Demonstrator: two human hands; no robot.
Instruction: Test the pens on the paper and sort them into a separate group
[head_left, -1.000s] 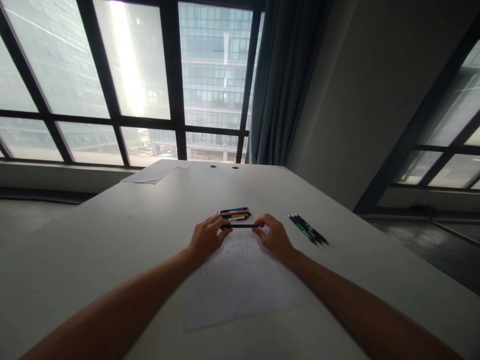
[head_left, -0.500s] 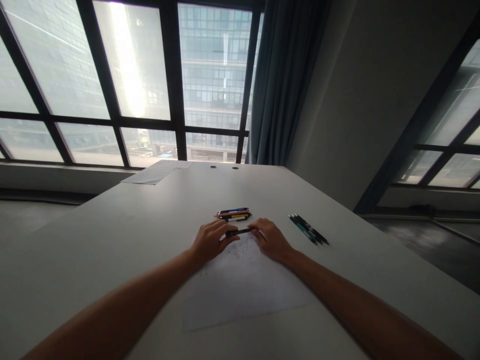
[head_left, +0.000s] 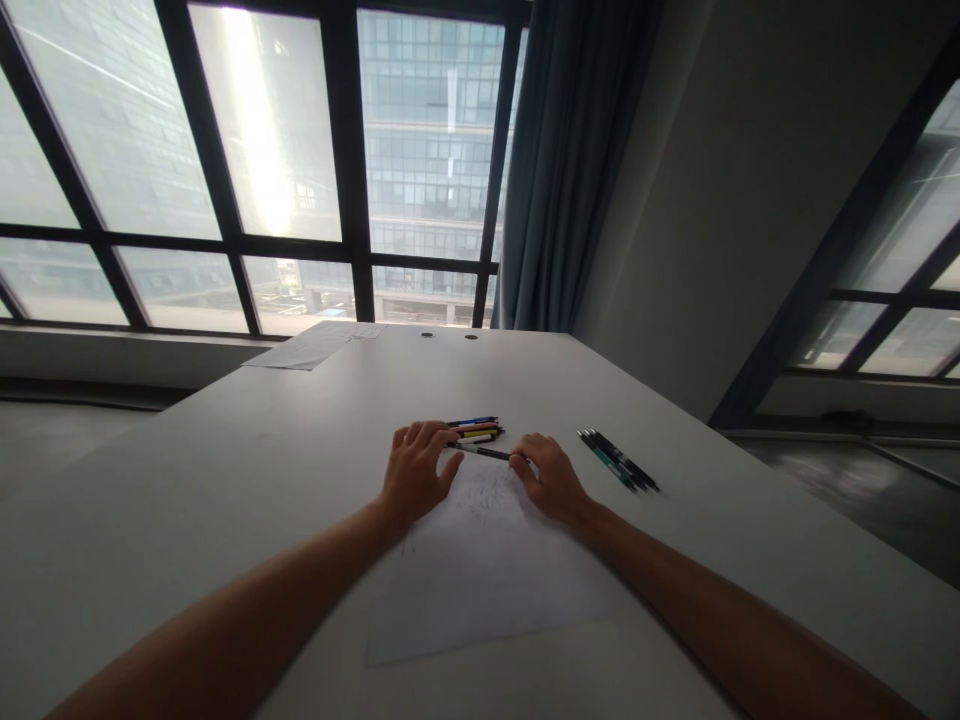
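Bare table [head_left: 247, 480] left; pens [head_left: 619, 460] and colored pens [head_left: 476, 430] block elsewhere.

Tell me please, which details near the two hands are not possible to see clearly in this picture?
- Head view: the marks on the sheet of paper are too faint and small to read.
- The black pen: its right end is hidden by the right hand.
- The bundle of coloured pens: too small to count, partly behind the left hand.
- The far papers: too small, content unreadable.
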